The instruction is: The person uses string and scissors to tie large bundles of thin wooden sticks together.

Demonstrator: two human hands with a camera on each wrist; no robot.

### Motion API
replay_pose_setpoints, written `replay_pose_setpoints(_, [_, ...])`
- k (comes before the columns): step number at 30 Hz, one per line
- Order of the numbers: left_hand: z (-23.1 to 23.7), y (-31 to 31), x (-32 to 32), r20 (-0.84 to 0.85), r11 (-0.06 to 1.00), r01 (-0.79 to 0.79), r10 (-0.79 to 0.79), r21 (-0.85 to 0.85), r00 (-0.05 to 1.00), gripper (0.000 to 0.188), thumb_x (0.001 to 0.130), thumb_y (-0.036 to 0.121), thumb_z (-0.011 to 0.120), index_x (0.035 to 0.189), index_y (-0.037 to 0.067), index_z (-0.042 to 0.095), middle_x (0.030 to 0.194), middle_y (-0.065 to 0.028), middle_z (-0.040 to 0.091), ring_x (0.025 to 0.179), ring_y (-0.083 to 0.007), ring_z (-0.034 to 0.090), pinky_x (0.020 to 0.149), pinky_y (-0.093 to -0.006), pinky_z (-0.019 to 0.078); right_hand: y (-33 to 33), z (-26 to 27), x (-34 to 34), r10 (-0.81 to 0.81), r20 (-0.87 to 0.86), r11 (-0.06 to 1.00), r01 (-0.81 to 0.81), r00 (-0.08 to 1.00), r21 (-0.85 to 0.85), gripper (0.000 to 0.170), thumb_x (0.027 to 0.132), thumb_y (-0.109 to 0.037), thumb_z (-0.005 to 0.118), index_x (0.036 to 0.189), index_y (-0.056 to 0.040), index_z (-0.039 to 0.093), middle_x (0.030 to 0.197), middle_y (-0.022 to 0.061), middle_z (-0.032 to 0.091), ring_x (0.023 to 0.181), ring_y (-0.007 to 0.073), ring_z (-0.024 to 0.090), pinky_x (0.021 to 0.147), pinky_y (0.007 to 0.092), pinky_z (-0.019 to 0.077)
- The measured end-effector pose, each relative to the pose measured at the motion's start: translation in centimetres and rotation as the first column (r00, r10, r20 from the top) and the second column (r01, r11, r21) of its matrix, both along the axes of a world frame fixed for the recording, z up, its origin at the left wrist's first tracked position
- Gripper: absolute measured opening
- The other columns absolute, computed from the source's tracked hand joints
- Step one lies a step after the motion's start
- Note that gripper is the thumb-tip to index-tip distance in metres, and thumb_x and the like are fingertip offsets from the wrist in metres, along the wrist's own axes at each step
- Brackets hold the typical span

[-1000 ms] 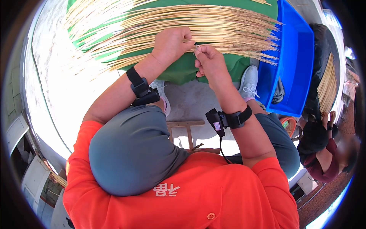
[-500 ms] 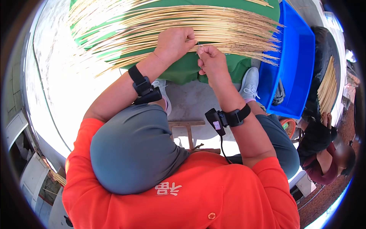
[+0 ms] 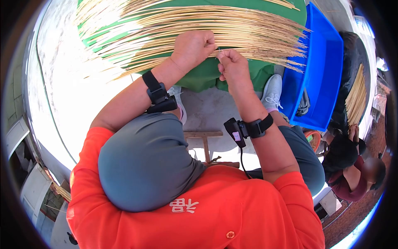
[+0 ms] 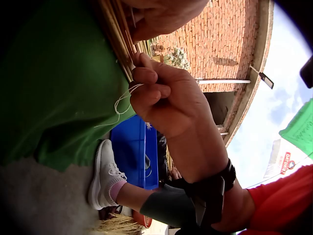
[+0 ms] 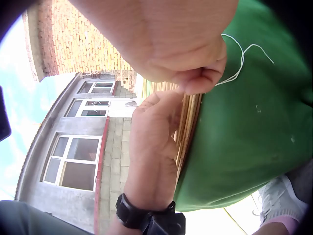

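Observation:
My left hand has its thumb and fingers bent together, pinching a thin, light, needle-like piece that spans the small gap between my two hands. Facing it, my right hand pinches a white thread between thumb and forefinger. The thread's loose ends hang in a loop below the right fingers, against the green cloth in the left wrist view. Both hands are over the near edge of a wide layer of straw-coloured stalks with feathery tips on the right. Fingers partly hide the held pieces.
A blue plastic bin stands right of the cloth-covered surface. On the ground below are my grey shoes and a wooden stool frame. Farther right, another person sits by a second bundle of stalks.
Both hands stay close together and have shifted slightly right in the view, along with small movement of the whole scene. Their pinching hold looks the same.

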State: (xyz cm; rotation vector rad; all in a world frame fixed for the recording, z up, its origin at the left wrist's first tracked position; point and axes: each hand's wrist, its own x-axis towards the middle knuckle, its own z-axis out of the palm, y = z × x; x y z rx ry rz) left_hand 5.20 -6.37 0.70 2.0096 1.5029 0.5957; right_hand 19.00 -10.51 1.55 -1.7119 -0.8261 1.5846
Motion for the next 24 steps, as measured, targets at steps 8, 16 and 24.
replay_pose_setpoints(8, [-0.5,0.1,0.0,0.037,1.0,0.007,-0.008,0.028,0.999,0.012,0.071,0.02,0.065,0.072,0.008,0.06,0.064,-0.0066,0.06,0.058,-0.025,0.058,0.053,-0.0332,0.0453,0.6,0.0,0.1,0.027,0.023,0.999,-0.027,0.999,0.029,0.011,0.083,-0.01,0.055,0.079,0.0005,0.054,0.059,0.0049,0.053,0.041,0.0089,0.046,0.036,0.0237,0.0412])
replay_pose_setpoints(16, [-0.2,0.1,-0.2,-0.01,0.998,0.03,-0.03,0.06,1.0,0.01,0.072,0.018,0.063,0.075,0.009,0.061,0.066,-0.0064,0.061,0.062,-0.0248,0.06,0.055,-0.0327,0.0463,0.4,-0.8,0.4,0.093,0.084,0.989,-0.102,0.992,0.106,0.016,0.082,-0.002,0.052,0.094,0.0032,0.045,0.065,0.0085,0.056,0.042,0.0105,0.05,0.039,0.0242,0.0463])
replay_pose_setpoints(24, [-0.4,0.3,-0.4,0.023,1.0,0.011,-0.01,-0.008,1.0,0.012,0.072,0.02,0.064,0.076,0.009,0.062,0.066,-0.0065,0.061,0.061,-0.0235,0.06,0.056,-0.0328,0.0467,-0.3,-0.6,0.2,0.153,0.334,0.95,-0.232,0.93,0.21,0.006,0.08,-0.004,0.051,0.082,0.0011,0.05,0.059,0.0079,0.058,0.042,0.013,0.055,0.039,0.0248,0.0446])
